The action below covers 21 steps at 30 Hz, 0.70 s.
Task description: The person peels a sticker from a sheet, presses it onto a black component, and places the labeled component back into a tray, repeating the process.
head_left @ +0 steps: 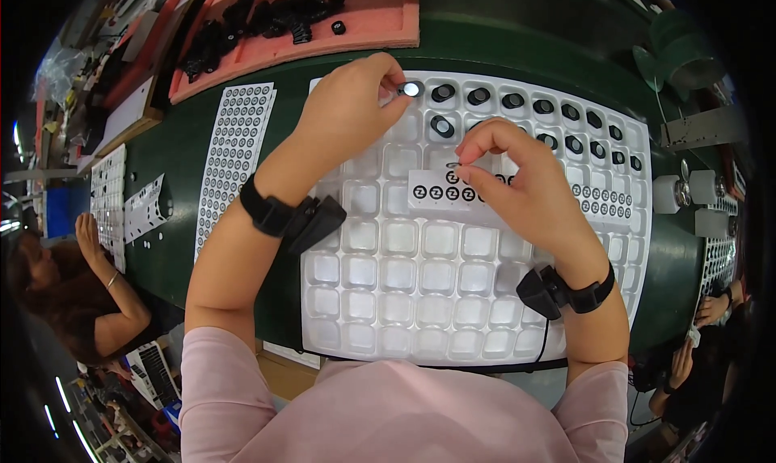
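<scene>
Over the far row of a white compartment tray point(364, 236), my left hand point(352, 99) pinches a small black oval part point(411, 89) with a bright round face between thumb and fingertips. My right hand point(517, 180) is closed in a pinch just above a white sticker sheet point(436, 200) with rows of black round labels. Between its thumb and index tip shows the thin edge of what looks like a round sticker point(454, 165). The sheet lies across the tray's middle. Similar black parts point(478, 97) sit in the far right compartments, some partly hidden by my right hand.
On the green table point(283, 139) at left lies a larger label sheet point(234, 139). A pink foam tray point(364, 10) with black parts stands at the far left. White containers point(667, 194) are at right. Other people work at the left point(105, 293) and right point(687, 366).
</scene>
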Available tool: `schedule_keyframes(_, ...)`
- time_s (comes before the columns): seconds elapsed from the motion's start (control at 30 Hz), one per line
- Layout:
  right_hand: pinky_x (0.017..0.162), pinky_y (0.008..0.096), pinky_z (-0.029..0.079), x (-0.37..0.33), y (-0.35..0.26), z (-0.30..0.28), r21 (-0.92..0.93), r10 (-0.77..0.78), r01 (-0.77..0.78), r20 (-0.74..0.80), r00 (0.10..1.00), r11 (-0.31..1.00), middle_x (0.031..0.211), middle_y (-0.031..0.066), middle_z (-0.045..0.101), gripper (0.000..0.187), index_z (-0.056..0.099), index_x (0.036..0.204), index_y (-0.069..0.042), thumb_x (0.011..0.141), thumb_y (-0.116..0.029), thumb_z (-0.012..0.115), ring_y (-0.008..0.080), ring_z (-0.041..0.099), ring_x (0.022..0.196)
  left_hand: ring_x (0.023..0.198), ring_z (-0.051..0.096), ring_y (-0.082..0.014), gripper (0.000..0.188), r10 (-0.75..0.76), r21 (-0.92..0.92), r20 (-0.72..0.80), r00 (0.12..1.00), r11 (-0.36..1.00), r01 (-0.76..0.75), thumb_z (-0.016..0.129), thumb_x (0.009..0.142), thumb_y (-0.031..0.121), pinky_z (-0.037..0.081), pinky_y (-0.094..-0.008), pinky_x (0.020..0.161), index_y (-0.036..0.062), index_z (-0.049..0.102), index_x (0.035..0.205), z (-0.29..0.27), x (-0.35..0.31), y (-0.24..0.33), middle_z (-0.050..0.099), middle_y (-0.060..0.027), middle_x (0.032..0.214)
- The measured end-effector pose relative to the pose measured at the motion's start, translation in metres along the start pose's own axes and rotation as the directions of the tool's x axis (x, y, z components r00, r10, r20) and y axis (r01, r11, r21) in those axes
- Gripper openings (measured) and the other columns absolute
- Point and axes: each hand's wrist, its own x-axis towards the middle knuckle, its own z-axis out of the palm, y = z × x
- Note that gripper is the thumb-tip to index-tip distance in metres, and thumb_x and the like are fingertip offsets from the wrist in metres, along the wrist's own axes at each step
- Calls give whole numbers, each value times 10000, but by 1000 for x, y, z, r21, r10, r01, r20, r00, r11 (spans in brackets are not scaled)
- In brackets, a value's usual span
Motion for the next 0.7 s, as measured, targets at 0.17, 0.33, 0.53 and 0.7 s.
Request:
schedule_keyframes(0.17, 848, 277, 431, -3, -8, -13, 257, 65, -66, 12, 998, 964, 930, 21, 585, 81, 575, 908, -16, 857, 3, 635, 116, 541, 922, 841, 634, -137, 231, -14, -500, 13, 1000, 866, 19, 743, 778, 53, 500, -264, 770, 23, 627, 975, -5, -36, 37, 670, -67, 912)
schedule_keyframes(0.33, 630, 227, 414, -5, -8, -16, 288, 35, -37, 14, 999, 957, 836, -10, 596, 110, 608, 919, -15, 878, -105, 659, 78, 516, 792, 824, 609, -101, 269, -21, -708, -33, 999, 706, -9, 734, 792, 17, 496, -250, 770, 4, 628, 1039, 5, -62, 49, 676, -33, 900)
schedule_keyframes(0.53, 811, 241, 424, -6, -18, -22, 343, 264, -312, 178, 948, 886, 933, 12, 576, 50, 574, 924, 5, 897, -10, 613, 88, 522, 882, 808, 616, -120, 264, 11, -703, -34, 999, 710, -32, 741, 782, 16, 505, -258, 770, 12, 642, 1027, 13, -68, 51, 686, -41, 905)
schedule_keyframes(0.7, 791, 233, 424, -7, -23, -22, 325, 281, -326, 179, 943, 887, 926, 15, 576, 49, 573, 925, 22, 895, 6, 609, 86, 520, 859, 800, 620, -133, 250, 18, -676, -46, 999, 736, -44, 756, 767, 18, 511, -266, 759, 17, 656, 997, 12, -69, 54, 688, -51, 895)
